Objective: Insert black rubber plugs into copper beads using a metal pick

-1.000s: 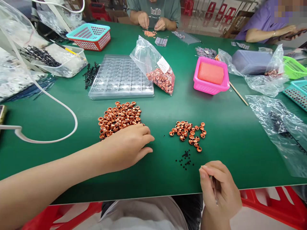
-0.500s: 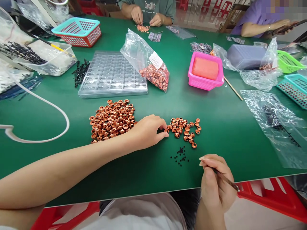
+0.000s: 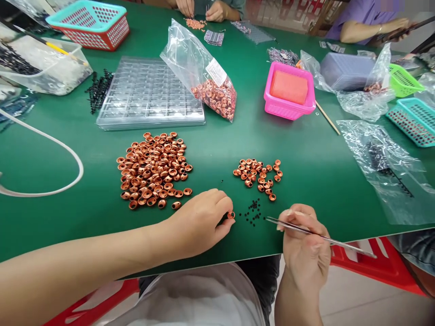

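Between the thumb and fingers of my left hand [image 3: 207, 222] is one small copper-coloured cup-shaped piece [image 3: 231, 215], hollow side showing. My right hand [image 3: 304, 240] grips metal tweezers [image 3: 306, 231], their tips pointing left beside a scatter of tiny black dots [image 3: 253, 212]. A small group of copper cups [image 3: 258, 172] lies just beyond the dots. The larger copper heap [image 3: 152, 170] sits to the left, past my left forearm. One lone black speck [image 3: 222, 181] rests between the two groups.
Behind the heap lies a clear compartment tray [image 3: 149, 95] with a bag of copper pieces [image 3: 214, 93] leaning on it. A pink basket [image 3: 288, 108] holds an orange block. A plastic bag [image 3: 387, 172] lies at right. Two people sit across the green table [image 3: 210, 145].
My left hand has drawn back toward the table edge from the small group, now with a copper cup in its fingers. My right hand has turned the tweezers so their tips point at the dots.
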The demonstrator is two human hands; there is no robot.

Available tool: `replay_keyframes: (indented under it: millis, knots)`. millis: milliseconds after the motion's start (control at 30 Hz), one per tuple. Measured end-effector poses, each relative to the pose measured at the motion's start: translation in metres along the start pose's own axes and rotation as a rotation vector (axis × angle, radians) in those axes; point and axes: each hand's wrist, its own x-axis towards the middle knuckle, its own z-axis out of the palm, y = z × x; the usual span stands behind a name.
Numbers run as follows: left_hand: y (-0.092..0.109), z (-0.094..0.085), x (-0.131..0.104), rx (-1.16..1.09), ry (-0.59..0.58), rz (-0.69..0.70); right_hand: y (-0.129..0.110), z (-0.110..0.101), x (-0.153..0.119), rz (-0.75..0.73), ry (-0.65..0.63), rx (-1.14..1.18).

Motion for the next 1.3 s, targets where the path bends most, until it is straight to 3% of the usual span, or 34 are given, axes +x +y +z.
replay_keyframes:
  millis: [100,300,433,633,1300]
  knots:
    - [0.001,0.001,0.000,0.080,-0.031,-0.007,-0.005,0.003,-0.004,0.025,-0.066,0.028]
    - [0.004,-0.006,0.002,0.134,-0.132,-0.006,-0.003,0.009,0.001,-0.019,0.012,0.002]
    - [0.000,-0.005,0.002,0.095,-0.101,-0.003,-0.002,0.008,0.003,-0.027,0.038,0.022]
    - [-0.006,0.002,0.006,-0.009,-0.050,0.119,-0.005,0.006,0.003,-0.015,0.013,0.030]
    - [-0.007,-0.002,0.007,-0.073,-0.077,0.032,-0.011,0.007,0.003,0.161,-0.006,-0.042]
